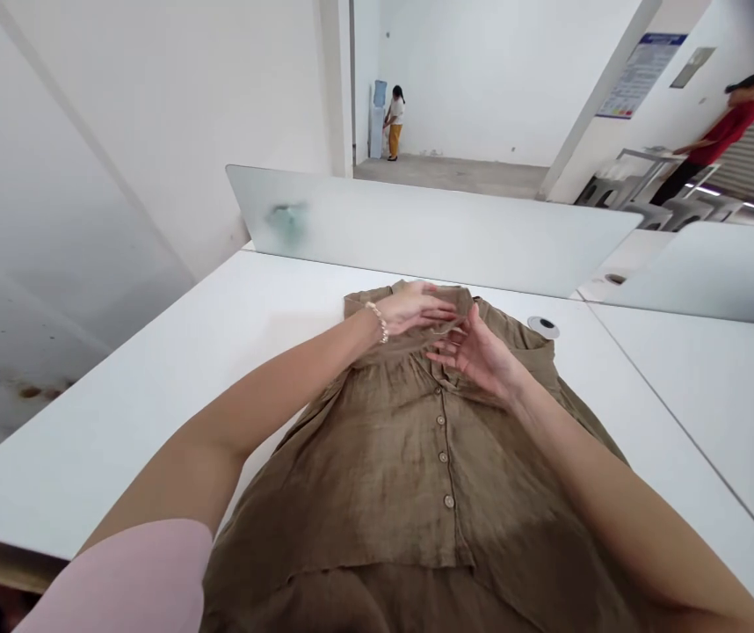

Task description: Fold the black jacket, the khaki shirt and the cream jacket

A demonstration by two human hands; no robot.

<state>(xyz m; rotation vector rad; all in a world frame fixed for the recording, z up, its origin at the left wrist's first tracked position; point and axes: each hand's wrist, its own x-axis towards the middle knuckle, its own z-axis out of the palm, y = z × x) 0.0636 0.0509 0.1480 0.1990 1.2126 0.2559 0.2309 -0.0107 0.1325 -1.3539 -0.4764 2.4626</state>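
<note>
Brown garment [383,448] lies front up on a white table [172,378], its gathered band [539,354] toward the frosted divider [430,229], its lower part running down toward the wearer and out of view. Left hand [417,309], with a beaded bracelet [377,323] at the wrist, lies palm down over the band, fingers extended and loosely spread, not curled round anything. Right hand [481,356] is just beside it, thumb raised, fingers bent in at the band's edge; cannot tell whether cloth is pinched between them. A row of pale buttons [443,457] runs down the front below the hands; a cable grommet [543,327] sits in the tabletop just beyond the band on the right. Cloth shows fine creases and soft folds: judged light, limp, quick to wrinkle, with a matt face unlikely to slip from bare fingers. Not fragile, by its look, though hard pulling could strain the buttons. Best hold likely the band, both layers together, one hand toward each end; the loose body below would probably sag if lifted from one point.
</note>
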